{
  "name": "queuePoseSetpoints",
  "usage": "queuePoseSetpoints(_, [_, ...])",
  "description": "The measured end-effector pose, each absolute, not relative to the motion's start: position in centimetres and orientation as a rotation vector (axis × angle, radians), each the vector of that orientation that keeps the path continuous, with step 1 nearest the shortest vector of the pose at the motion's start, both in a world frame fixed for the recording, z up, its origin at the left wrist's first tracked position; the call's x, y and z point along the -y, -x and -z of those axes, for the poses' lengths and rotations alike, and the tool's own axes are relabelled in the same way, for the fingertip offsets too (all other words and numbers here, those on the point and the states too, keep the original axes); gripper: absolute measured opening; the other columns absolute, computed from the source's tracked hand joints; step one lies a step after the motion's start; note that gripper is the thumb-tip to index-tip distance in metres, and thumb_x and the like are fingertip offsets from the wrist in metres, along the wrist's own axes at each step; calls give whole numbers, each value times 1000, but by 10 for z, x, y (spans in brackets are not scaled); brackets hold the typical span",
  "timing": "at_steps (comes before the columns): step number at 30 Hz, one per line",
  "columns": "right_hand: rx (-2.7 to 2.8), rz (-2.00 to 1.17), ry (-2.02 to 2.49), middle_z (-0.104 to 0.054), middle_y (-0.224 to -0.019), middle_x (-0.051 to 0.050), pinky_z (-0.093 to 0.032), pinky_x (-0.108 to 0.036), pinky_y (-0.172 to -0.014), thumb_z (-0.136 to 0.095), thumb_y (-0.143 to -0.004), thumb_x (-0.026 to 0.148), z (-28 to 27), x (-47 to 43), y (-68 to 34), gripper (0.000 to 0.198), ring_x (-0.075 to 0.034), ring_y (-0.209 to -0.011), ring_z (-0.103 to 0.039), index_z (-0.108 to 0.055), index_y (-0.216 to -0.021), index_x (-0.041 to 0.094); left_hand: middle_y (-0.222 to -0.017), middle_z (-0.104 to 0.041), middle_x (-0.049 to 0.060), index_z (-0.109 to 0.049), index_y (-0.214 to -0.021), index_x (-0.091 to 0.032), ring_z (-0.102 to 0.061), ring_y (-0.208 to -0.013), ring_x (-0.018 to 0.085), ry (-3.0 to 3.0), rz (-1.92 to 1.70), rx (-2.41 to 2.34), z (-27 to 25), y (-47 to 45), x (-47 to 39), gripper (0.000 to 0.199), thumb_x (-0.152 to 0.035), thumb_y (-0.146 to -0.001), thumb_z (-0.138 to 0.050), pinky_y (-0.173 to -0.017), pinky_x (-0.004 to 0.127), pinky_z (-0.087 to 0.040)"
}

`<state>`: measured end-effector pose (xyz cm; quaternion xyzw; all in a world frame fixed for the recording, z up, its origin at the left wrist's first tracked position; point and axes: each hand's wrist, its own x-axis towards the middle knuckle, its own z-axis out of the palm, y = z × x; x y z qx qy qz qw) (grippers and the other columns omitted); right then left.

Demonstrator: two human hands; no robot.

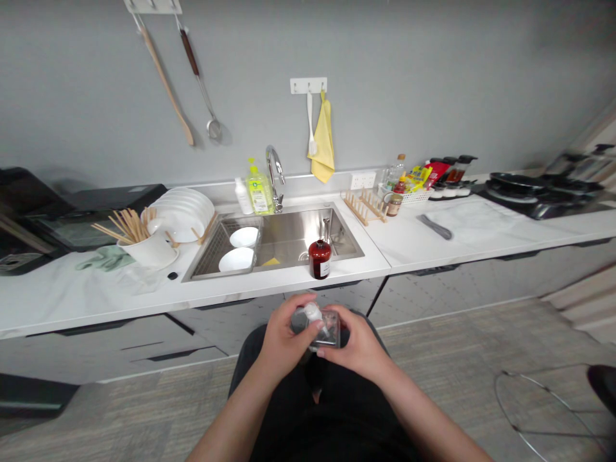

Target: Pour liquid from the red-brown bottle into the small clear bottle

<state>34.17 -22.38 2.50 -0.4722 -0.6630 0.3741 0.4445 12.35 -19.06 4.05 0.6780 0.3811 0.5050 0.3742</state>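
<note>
**We grip a clear container (332,339) in front of the counter (409,247)**

The white counter runs crosswise beyond our grip. Set into it, ahead and slightly left of our hold, is the steel sink (289,237). Straight past our fingers, an amber bottle (319,260) stands upright near the counter's front edge. Our right hand (355,339) clasps the container's side. Our left hand (287,330) pinches the white pump top (313,312) over it; whether that is attached, we cannot tell.
</note>
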Motion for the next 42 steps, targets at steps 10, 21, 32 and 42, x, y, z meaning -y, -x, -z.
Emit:
queuePoseSetpoints(10, [1631,-891,1235,-86,-122,-7,-67,-46,-101,-101,-73,31,-18,221,-341,70,-31,-109,-83,-72,-137,27,-123,-86,7,-86,-133,-29,-82,-112,26,-2035,-1313,-973,-86,-113,183,32,-30,-102,-83,-101,39,-64])
queuePoseSetpoints(21, [1626,-890,1249,-85,-121,-6,-66,-45,-98,-102,-75,35,-16,220,-343,70,-30,-107,-82,-71,-137,26,-122,-86,6,-85,-139,-30,-82,-110,24,-2089,-1304,-1023,-93,-115,182,37,-29,-102,-82,-99,37,-64])
queuePoseSetpoints(32, [1634,-882,1254,-85,-123,-8,-66,-46,-101,-101,-75,37,-13,220,-345,71,-31,-109,-82,-71,-138,26,-120,-87,7,-86,-133,-27,-82,-108,25,-1971,-1354,-1039,-82,-115,185,34,-27,-98,-85,-100,37,-64])
queuePoseSetpoints(42, [1612,-939,1247,-86,-128,-9,-66,-49,-105,-99,-74,32,-9,215,-341,72,-33,-115,-83,-71,-140,27,-100,-84,5,-77,-97,-21,-79,-97,22,-1188,-1541,-936,-62,-72,168,40,-32,-72,-107,-89,31,-61])
